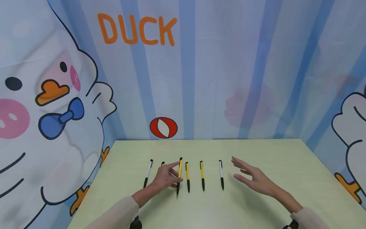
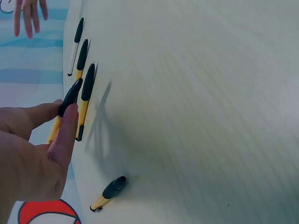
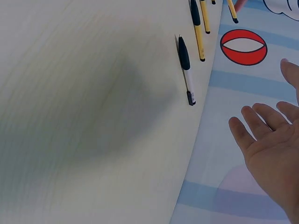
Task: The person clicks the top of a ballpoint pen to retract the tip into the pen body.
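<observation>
Left sleeve (image 1: 117, 211): comes in from the near left; best carried high, since a dropped cuff could drag across the table (image 1: 200, 211).
Left hand (image 1: 166, 177): clamped by thumb and fingers on a yellow pen (image 1: 179, 171), above the left part of the row; a fingertip pinch looks enough, as a tight squeeze might twist so slim a barrel.
Yellow pen in hand: seems raised off the table, black grip end near, clip end far and leaning slightly right; turning it parallel to its right neighbour before any contact should keep it from rolling.
Right hand (image 1: 255, 180): well apart from the left, fingers spread, holding nothing, right of the row; good held off, or lent to steady a pen.
Close neighbours: a yellow pen (image 1: 187, 177) lies just right of the held one; another yellow pen (image 2: 110, 192), partly hidden by the left hand in the head view, lies to the left. Knuckles could nudge either.
Outer pens: another yellow (image 1: 202, 175) farther right, then a white pen (image 1: 221, 175); a second white pen (image 1: 147, 173) at far left. Their spacing is uneven.
Backdrop (image 1: 217, 63): beyond the table's far edge, out of the way.
</observation>
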`<act>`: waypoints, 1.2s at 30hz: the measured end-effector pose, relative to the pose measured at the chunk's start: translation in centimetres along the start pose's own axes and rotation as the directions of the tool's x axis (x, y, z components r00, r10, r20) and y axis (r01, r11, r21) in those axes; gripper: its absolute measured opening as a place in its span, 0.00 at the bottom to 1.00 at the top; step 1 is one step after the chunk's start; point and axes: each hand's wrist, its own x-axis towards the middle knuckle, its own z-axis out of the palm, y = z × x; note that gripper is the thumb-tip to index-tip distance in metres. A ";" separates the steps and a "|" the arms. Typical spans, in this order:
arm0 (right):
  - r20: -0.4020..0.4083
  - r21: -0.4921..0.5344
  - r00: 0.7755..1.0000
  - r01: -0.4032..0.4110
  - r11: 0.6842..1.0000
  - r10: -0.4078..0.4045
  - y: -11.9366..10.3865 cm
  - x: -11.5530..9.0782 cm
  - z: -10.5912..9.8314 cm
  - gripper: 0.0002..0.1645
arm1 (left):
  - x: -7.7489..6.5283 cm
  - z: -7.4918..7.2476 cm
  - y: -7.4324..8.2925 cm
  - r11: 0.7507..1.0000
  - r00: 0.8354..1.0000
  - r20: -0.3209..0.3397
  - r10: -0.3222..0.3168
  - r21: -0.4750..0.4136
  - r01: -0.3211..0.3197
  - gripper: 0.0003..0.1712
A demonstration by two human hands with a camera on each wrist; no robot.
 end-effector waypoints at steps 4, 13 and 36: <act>-0.016 0.003 1.000 -0.014 1.000 0.014 0.5 -0.8 -0.1 0.36 | 0.4 -0.1 -0.5 0.997 0.997 -0.015 -0.080 0.022 0.080 0.43; -0.026 0.020 0.999 -0.042 0.999 0.042 0.8 -1.4 0.0 0.36 | 1.4 -0.3 -1.1 0.979 0.991 -0.056 -0.124 0.157 0.131 0.44; -0.025 0.021 0.999 -0.047 0.999 0.047 1.1 -1.9 0.3 0.35 | 2.0 0.6 1.1 0.972 0.993 -0.089 -0.083 0.213 0.100 0.33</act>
